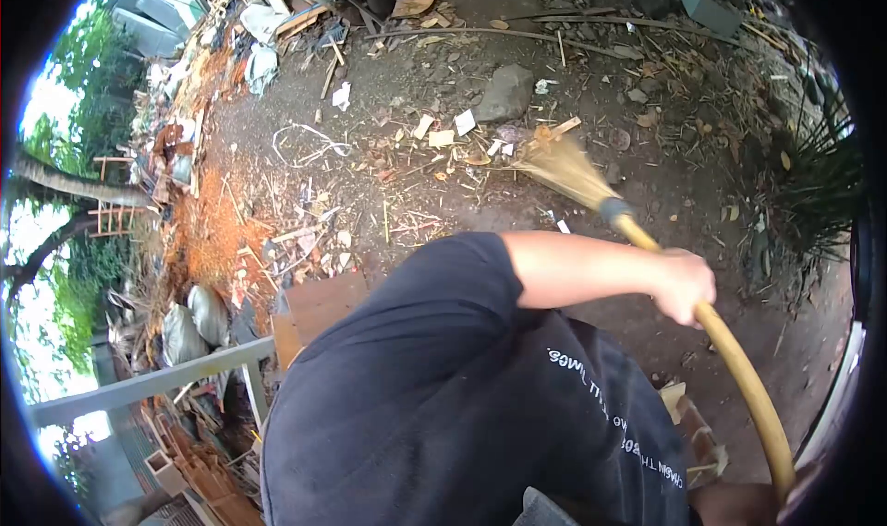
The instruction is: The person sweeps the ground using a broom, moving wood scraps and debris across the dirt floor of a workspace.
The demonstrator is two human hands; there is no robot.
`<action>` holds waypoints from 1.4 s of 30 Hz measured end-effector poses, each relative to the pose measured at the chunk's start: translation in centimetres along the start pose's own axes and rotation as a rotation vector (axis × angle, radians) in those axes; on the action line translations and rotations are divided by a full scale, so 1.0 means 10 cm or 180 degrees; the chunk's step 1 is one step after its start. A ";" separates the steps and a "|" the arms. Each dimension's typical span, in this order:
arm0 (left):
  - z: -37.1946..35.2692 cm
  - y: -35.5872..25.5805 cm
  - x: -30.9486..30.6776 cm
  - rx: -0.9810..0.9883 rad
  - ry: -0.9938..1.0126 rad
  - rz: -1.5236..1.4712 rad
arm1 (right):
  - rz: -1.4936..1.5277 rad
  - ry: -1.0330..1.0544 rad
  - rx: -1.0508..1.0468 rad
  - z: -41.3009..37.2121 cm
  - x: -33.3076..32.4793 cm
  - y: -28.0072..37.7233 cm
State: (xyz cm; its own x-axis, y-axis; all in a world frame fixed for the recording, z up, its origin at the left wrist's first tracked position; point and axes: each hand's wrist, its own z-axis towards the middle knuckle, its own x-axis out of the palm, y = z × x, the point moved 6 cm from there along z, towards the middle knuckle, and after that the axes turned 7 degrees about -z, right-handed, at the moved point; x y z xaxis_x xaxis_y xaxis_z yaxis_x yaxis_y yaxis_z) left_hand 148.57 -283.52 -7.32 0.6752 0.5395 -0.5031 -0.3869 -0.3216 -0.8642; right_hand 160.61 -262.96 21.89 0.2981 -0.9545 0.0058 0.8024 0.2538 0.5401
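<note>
My left hand (684, 288) is wrapped round the long wooden handle of a broom (750, 383), with my bare forearm stretched across in front of my black T-shirt. My right hand (802, 491), shadowed and partly cut off at the lower right edge, closes on the handle's upper end. A dark band binds the straw bristles (568, 173), which are smeared by motion. They touch the dirt ground beside wood chips and paper scraps. A flat grey stone (505, 93) lies just beyond the bristle tips.
Loose white cord (309, 145) and scattered scraps lie on the dirt. Orange-brown sawdust (214, 226) and a debris heap spread along the left. White sacks (208, 314) stand behind a metal rail (157, 381). A spiky plant (822, 193) grows at right; a long thin pole (517, 35) lies farther off.
</note>
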 end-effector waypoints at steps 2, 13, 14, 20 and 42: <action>0.14 -0.07 -0.09 0.0009 -0.0027 -0.0232 | -0.0772 0.2025 0.0902 0.39 0.56 0.12; -2.36 2.99 0.19 -0.2402 0.0799 0.0479 | 0.0782 -0.0271 0.3222 -2.56 1.32 -2.45; -2.54 2.90 0.11 -0.2716 0.0923 0.0661 | 0.0920 -0.0294 0.3398 -2.72 1.35 -2.46; -2.48 1.61 -0.04 -0.2391 0.0606 -0.0009 | 0.1213 -0.0851 0.2967 -2.24 0.46 -2.10; -0.37 1.22 2.78 -0.1186 0.0920 -0.0138 | 0.0516 -0.0784 0.2194 -2.84 -0.81 -0.29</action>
State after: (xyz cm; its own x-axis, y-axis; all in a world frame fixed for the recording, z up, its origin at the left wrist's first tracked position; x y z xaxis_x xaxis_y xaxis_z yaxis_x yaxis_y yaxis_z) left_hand 164.91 -275.33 -31.86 0.8532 0.3370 -0.3981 -0.1385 -0.5895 -0.7958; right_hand 170.58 -251.52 -3.62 0.1956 -0.9414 0.2747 0.2284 0.3162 0.9208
